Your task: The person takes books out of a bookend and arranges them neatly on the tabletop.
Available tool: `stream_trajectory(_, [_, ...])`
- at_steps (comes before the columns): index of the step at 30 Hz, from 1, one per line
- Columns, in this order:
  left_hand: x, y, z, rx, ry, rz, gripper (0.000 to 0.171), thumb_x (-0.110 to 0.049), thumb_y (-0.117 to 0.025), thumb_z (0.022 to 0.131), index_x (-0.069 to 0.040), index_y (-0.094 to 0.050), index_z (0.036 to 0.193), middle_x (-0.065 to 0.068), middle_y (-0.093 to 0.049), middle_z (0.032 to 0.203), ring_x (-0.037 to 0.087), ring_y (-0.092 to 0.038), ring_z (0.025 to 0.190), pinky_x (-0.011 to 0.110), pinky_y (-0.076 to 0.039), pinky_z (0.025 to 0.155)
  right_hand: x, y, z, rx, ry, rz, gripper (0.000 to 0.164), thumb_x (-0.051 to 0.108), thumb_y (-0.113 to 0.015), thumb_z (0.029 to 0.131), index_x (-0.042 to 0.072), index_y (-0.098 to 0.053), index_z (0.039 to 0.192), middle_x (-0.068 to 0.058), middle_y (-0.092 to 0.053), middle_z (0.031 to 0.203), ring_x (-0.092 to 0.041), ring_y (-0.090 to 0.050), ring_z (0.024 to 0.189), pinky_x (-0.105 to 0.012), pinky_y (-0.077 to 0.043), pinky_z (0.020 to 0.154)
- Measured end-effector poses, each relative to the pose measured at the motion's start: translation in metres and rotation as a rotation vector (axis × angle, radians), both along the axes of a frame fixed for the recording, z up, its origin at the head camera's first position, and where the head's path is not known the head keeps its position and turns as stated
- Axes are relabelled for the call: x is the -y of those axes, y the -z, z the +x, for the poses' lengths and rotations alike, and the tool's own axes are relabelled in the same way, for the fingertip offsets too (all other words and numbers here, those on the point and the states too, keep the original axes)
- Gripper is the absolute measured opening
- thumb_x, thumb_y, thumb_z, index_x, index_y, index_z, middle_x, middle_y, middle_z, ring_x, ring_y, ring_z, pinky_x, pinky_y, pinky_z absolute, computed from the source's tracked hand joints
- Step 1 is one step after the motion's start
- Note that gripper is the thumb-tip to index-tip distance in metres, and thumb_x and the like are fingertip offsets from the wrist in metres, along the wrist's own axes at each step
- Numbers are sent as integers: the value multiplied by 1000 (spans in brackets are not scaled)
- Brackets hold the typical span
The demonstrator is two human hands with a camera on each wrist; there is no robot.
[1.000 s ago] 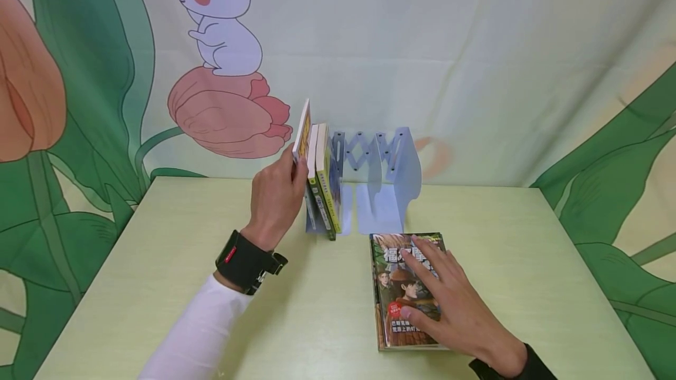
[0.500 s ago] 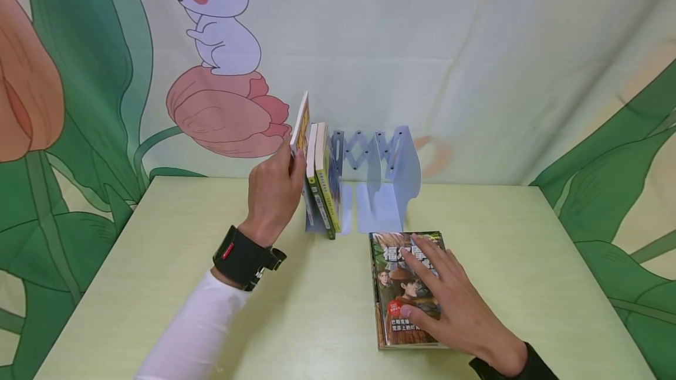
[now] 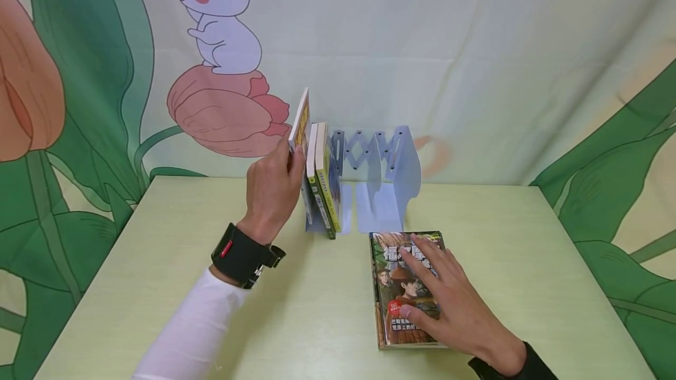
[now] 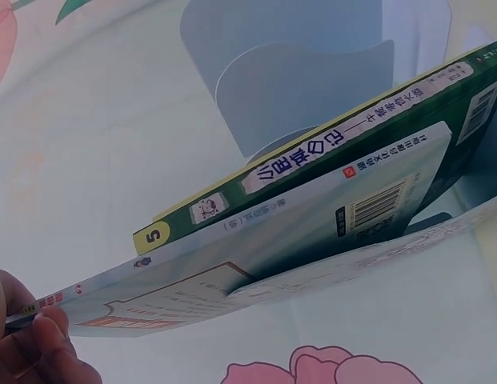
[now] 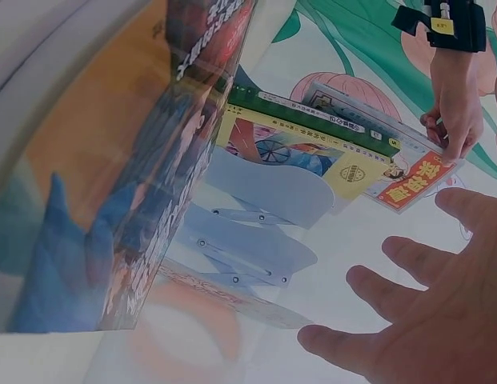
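My left hand (image 3: 271,189) pinches the top of a thin pale book (image 4: 184,292) between thumb and fingers. The book stands tilted in the left end of a light blue folding bookrack (image 3: 409,177), its top above its neighbours. Its cover shows a red label in the right wrist view. Right beside it lean a green-spined book (image 4: 208,210) and a yellow-spined book (image 3: 326,183). My right hand (image 3: 456,304), fingers spread and fairly straight, rests on a small stack of books (image 3: 401,324); the top cover shows a figure in a brown hat.
The bookrack's right compartments, between thin upright dividers (image 3: 374,169), hold no books. Behind the pale table (image 3: 174,239) hangs a curtain (image 3: 475,75) printed with a rabbit and tulips, close to the table's back edge.
The left hand has shifted slightly up and to the left, and the thin book has risen a little with it. The right hand and the stack have stayed put.
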State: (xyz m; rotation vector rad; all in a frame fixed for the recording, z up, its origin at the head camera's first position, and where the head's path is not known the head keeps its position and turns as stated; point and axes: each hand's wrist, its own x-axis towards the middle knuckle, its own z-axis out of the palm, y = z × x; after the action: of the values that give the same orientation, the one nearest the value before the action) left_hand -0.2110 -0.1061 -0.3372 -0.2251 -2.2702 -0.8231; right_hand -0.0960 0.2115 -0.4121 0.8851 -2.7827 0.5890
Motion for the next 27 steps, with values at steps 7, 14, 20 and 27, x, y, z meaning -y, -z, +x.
stream_trajectory(7, [1, -4, -1, -26, 1, 4, 30, -24, -44, 104, 0, -62, 102, 10, -59, 64, 18, -43, 47, 28, -25, 45, 1, 0, -1, 3, 5, 0, 80, 46, -66, 89, 31, -25, 156, 1, -16, 165, -29, -22, 151, -58, -15, 118])
stream_trajectory(14, [1, -7, -1, -43, -3, 9, 31, -25, -44, 104, 0, -60, 96, 10, -57, 63, 20, -45, 49, 28, -26, 46, 1, -1, -1, -1, -1, -2, 79, 47, -65, 90, 31, -25, 156, 1, -16, 165, -30, -22, 151, -56, -14, 119])
stream_trajectory(20, [1, -9, -1, -58, -1, 0, 30, -24, -45, 104, 1, -61, 101, 10, -54, 63, 19, -41, 48, 28, -26, 46, 1, -1, -1, 3, -5, -3, 79, 46, -65, 90, 31, -25, 156, 0, -17, 165, -31, -22, 150, -60, -17, 116])
stream_trajectory(27, [2, -13, 0, -86, -5, -4, 32, -25, -45, 104, 1, -62, 109, 8, -49, 60, 19, -41, 48, 28, -25, 46, 2, -2, 0, -2, -6, -4, 77, 46, -66, 90, 28, -29, 155, 0, -18, 165, -30, -23, 150, -64, -20, 113])
